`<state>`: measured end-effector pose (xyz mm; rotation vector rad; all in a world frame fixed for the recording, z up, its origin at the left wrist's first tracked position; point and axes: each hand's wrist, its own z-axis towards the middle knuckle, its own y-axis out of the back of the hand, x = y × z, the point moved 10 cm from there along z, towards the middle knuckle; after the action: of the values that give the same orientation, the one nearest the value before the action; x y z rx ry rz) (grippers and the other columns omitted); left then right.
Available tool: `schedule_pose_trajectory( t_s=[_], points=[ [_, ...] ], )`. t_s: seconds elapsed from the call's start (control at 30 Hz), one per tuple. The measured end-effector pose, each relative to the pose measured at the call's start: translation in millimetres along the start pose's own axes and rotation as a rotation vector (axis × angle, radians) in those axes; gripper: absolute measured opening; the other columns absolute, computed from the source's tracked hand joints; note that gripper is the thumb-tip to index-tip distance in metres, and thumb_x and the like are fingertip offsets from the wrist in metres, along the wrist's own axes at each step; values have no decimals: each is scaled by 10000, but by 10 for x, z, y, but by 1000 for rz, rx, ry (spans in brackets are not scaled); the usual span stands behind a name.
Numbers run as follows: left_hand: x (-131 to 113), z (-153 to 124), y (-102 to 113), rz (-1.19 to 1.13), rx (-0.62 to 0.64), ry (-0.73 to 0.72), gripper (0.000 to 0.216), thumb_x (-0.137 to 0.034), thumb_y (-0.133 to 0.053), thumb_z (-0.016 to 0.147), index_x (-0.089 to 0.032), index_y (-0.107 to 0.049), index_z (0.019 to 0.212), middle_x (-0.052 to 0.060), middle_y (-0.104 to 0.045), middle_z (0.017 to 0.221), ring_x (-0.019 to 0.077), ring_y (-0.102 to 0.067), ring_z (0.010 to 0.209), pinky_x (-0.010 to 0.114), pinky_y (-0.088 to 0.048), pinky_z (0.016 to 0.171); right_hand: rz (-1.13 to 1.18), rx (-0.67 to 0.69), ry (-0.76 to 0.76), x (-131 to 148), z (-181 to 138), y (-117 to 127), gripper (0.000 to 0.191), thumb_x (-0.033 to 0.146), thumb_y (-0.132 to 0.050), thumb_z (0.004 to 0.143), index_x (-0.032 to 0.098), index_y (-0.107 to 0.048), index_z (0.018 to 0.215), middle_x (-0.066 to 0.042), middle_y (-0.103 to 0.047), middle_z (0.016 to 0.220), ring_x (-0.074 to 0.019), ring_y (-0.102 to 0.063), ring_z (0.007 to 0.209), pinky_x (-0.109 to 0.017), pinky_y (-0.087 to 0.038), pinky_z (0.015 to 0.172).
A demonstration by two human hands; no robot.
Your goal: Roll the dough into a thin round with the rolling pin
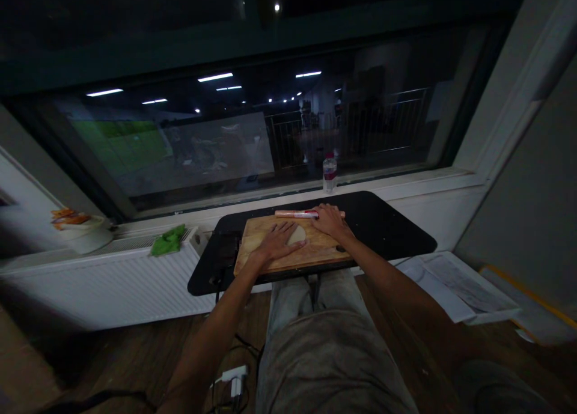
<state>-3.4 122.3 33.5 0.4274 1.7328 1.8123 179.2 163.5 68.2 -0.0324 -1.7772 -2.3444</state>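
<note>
A flat, pale round of dough (298, 234) lies on a wooden cutting board (318, 253). My left hand (278, 243) rests over its left part, fingers spread and stretched out, hiding some of it. Along the board's far edge is a wooden rolling pin (285, 214) with a red and white label. My right hand (330, 220) is closed over the pin near its right end, whose tip shows past the hand. Just how the right fingers wrap around the pin is partly hidden.
Under the board is a black tabletop (387, 226). A water bottle (330, 175) stands on the windowsill. Left are a radiator (148, 288), a green cloth (168, 240) and a white tub (86, 234). White boxes (460, 285) sit low right; a white plug (235, 375) lies below.
</note>
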Motion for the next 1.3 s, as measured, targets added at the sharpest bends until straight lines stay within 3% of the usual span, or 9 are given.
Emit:
schedule_pose_trajectory(
  t_s=[0.23,0.37,0.47,0.57,0.77,0.87,1.0,1.13,1.3],
  points=[
    [-130,29,104,-19,-42,-89,819,-766,-482,1100,-249,-475,1736,101,-414,1852,277,-329,1738,464,-212,1432,-19,10,64,64,20,17,464,376,-543,1138,178,-714,1521,-168,-722,1486,-316,-619,1359,-427,-414,1163],
    [-7,-98,245,85,-237,184,957,-873,-586,1002,-179,-530,1658,234,-524,1734,430,-486,1601,621,-359,1332,-34,-12,116,121,-2,49,475,376,-512,1157,182,-690,1553,-160,-720,1507,-314,-611,1382,-432,-418,1171],
    [40,-167,216,104,-220,298,879,-886,-564,1003,-159,-654,1488,263,-643,1557,462,-579,1473,638,-442,1252,-24,-25,143,156,-27,78,476,359,-509,1160,204,-678,1577,-149,-723,1514,-309,-620,1371,-427,-422,1179],
    [-24,-146,185,45,-176,181,702,-794,-579,1052,-210,-712,1419,197,-667,1569,404,-575,1502,561,-439,1294,11,-30,159,189,-61,127,467,373,-526,1160,232,-685,1576,-132,-727,1515,-296,-631,1370,-404,-437,1174],
    [12,-154,155,-221,-138,2,614,-601,-687,1050,-268,-679,1566,85,-612,1707,297,-543,1586,456,-415,1347,70,-4,224,299,-146,233,446,327,-617,1112,285,-730,1541,-76,-763,1474,-266,-663,1344,-357,-462,1174],
    [129,-207,336,-260,-298,85,458,-493,-492,1158,-237,-767,1419,100,-759,1498,287,-643,1434,474,-464,1285,102,17,264,345,-155,238,463,304,-632,1096,300,-731,1548,-57,-769,1481,-252,-673,1349,-336,-475,1176],
    [319,-323,657,-19,-492,346,497,-403,-345,1195,-238,-808,1269,142,-776,1380,344,-604,1380,557,-456,1233,138,31,303,383,-158,201,451,283,-659,1064,294,-767,1502,-42,-769,1500,-246,-669,1382,-339,-471,1214],
    [383,-230,668,129,-379,362,479,-344,-337,1180,-217,-748,1390,159,-709,1505,348,-520,1506,554,-412,1276,148,19,296,371,-166,202,407,324,-575,1114,276,-807,1445,-58,-809,1437,-268,-704,1347,-365,-499,1194],
    [472,22,385,209,-87,233,373,-226,-494,1105,-195,-762,1362,166,-707,1513,385,-542,1513,600,-272,1377,101,12,169,269,-24,223,513,346,-405,1182,334,-657,1629,-32,-729,1585,-268,-694,1386,-367,-524,1153]
  ],
)
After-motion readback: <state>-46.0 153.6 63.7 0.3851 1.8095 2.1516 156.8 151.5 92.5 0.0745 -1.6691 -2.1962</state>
